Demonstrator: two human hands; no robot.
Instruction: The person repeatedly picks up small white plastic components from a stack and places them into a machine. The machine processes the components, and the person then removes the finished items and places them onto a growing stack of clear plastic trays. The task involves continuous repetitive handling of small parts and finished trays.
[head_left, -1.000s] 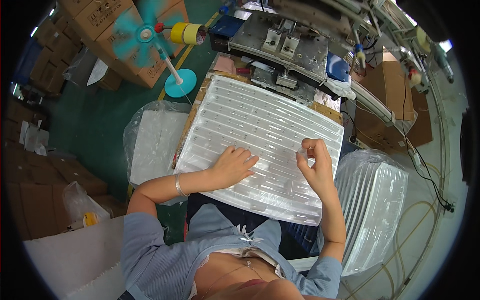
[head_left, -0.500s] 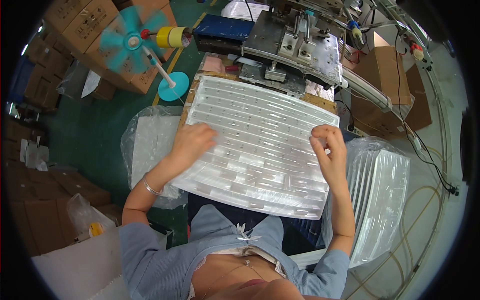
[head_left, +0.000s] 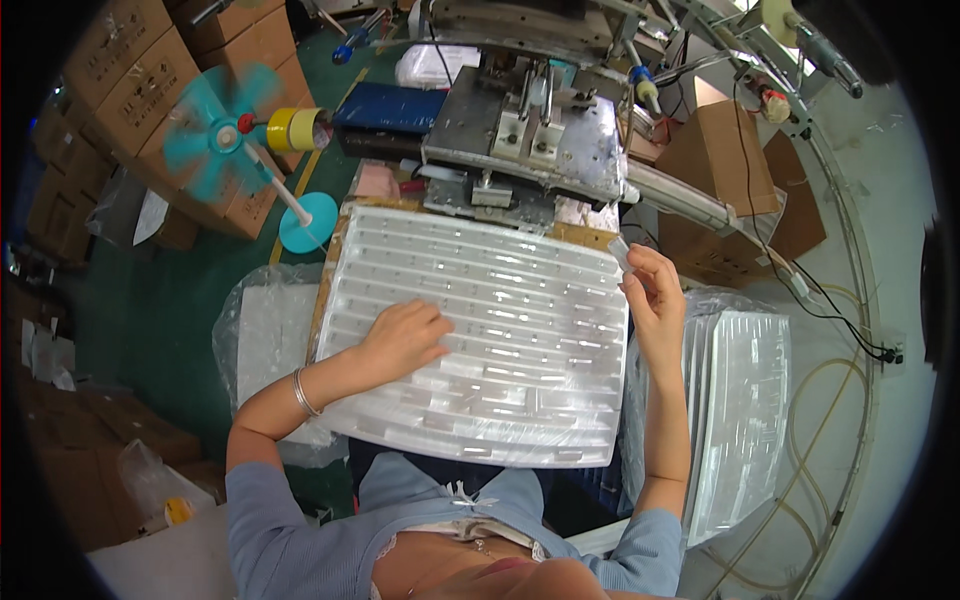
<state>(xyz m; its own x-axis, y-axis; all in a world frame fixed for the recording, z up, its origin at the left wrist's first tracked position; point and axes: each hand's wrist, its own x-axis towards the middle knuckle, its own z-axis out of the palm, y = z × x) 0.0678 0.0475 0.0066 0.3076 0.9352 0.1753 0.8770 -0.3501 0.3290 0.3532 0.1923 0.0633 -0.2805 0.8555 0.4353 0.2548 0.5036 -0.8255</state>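
A large white ribbed plastic tray (head_left: pixel 430 442) lies tilted before me, its rows holding many small clear pieces. Over the left-middle rows rests my left hand (head_left: pixel 402 342), fingers curled down and drawn together at the tray. Whatever those fingertips pinch, if anything, is hidden. Just off the tray's upper right corner, my right hand (head_left: pixel 655 288) is raised with thumb and fingers closed on a small clear plastic piece (head_left: pixel 620 252), which sticks up past the fingertips.
Behind the tray stands a metal press fixture (head_left: pixel 525 140) on a bench. A spinning turquoise fan (head_left: pixel 225 137) with tape rolls is at the left. Stacked white trays (head_left: pixel 740 420) stand at the right, near an open cardboard box (head_left: pixel 715 165). Bagged white sheets (head_left: pixel 270 330) lie left.
My left hand has moved inward over the tray. A small clear piece now shows upright in my right fingers. The whole view has shifted, with surroundings farther left.
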